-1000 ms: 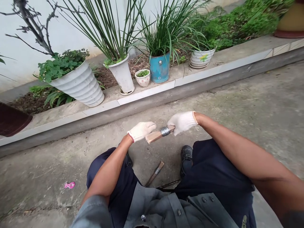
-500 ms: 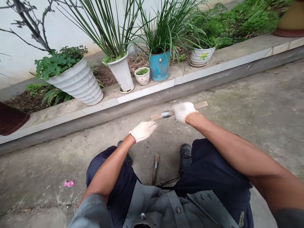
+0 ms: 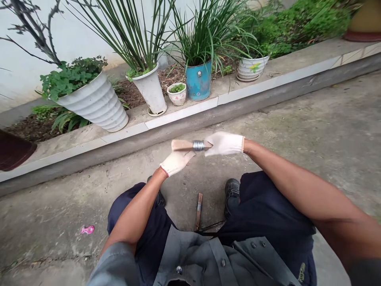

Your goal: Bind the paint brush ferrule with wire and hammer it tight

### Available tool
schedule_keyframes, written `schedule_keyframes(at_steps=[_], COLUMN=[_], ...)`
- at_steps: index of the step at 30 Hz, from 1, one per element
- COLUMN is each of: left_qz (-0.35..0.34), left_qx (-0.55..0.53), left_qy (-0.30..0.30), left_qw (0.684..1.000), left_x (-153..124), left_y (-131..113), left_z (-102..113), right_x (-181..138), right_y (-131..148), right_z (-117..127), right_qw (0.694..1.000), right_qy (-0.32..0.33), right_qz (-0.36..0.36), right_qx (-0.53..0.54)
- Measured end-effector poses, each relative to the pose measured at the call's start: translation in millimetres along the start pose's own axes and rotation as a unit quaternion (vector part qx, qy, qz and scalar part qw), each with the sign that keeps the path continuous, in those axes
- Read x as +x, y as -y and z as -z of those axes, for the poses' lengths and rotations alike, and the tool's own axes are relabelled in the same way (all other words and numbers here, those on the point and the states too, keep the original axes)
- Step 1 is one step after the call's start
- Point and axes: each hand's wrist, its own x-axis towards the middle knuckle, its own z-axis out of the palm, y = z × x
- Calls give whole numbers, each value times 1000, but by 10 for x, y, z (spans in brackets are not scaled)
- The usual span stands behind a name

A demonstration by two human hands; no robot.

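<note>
A flat wooden stick (image 3: pixel 182 145) with silvery wire (image 3: pixel 198 145) wound round its middle is held up in front of me, lying roughly level. My right hand (image 3: pixel 225 143), in a white knit glove, grips its right end, fingers closed over it and slightly blurred. Against the underside of the left part lies my left hand (image 3: pixel 177 161), gloved as well; its fingers are bent and partly hidden by the wood. On the ground between my feet lies a second wooden piece (image 3: pixel 199 210), also bound with wire.
A low tiled ledge (image 3: pixel 184 116) runs across ahead, carrying a ribbed white pot (image 3: pixel 98 103), a tall white pot (image 3: pixel 151 90), a small pot (image 3: pixel 177 97) and a blue bucket (image 3: pixel 199 82) with plants. A pink object (image 3: pixel 87 230) lies on the concrete at left.
The wire-wound stick has come left and closer, turning so its left part rests at my left hand. My right hand has moved left to its right end.
</note>
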Motion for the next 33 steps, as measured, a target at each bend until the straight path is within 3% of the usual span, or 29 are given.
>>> schedule_keyframes(at_steps=[3, 6, 8, 10, 12, 14, 17, 19, 21, 23, 28, 31, 33], left_qz=[8, 8, 4, -5, -13, -18, -21, -25, -38, -32, -7, -23, -23], left_qx=[-12, -2, 13, 38, 67, 76, 58, 41, 24, -3, -41, -8, 15], left_qy=[-1, 23, 27, 16, 1, -7, -3, 7, 15, 14, 11, 33, 45], left_qw=[1000, 1000, 1000, 999, 998, 997, 998, 999, 999, 999, 999, 999, 999], left_x=[-8, -27, -33, -32, -24, -18, -18, -25, -31, -37, -47, -53, -60], left_y=[-55, -91, -87, -66, -39, -14, 15, 32, 43, 33, -93, -147, -147], left_z=[-52, -71, -58, -29, 8, 44, 83, 91, 78, 40, -89, -126, -121], right_x=[90, 134, 120, 85, 46, 9, -45, -79, -102, -95, 49, 121, 128], right_y=[0, -37, -33, -6, 11, -14, -108, -149, -133, -65, 59, -6, -65], right_z=[42, 48, 40, 21, -11, -51, -92, -93, -73, -41, 43, 74, 75], right_qw=[987, 962, 952, 950, 951, 960, 969, 971, 981, 994, 990, 967, 955], right_qy=[-98, -144, -130, -71, 5, 80, 190, 213, 170, 88, -114, -160, -159], right_qz=[-119, -193, -208, -213, -194, -125, 8, 64, 81, 66, -83, -188, -219], right_qx=[-47, -127, -181, -219, -241, -238, -155, -89, -40, 0, 9, -63, -125])
